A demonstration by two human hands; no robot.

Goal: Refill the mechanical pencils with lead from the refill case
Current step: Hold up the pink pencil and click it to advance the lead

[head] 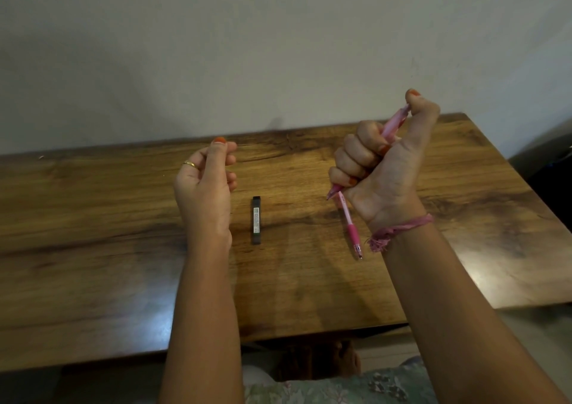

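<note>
I judged refilling barely underway: my right hand [376, 168] fisted one pink pencil [390, 125], my left hand [207, 177] loosely curled, seemingly empty, the refill case [256, 219] and second pencil [351, 230] untouched.

Both forearms are raised. The left hand [206, 184] is held up, fingers loosely curled, thumb against the forefinger; whether it pinches anything cannot be told. The right hand [382, 168] is fisted around a pencil [390, 125], thumb pressed on its top end.
</note>
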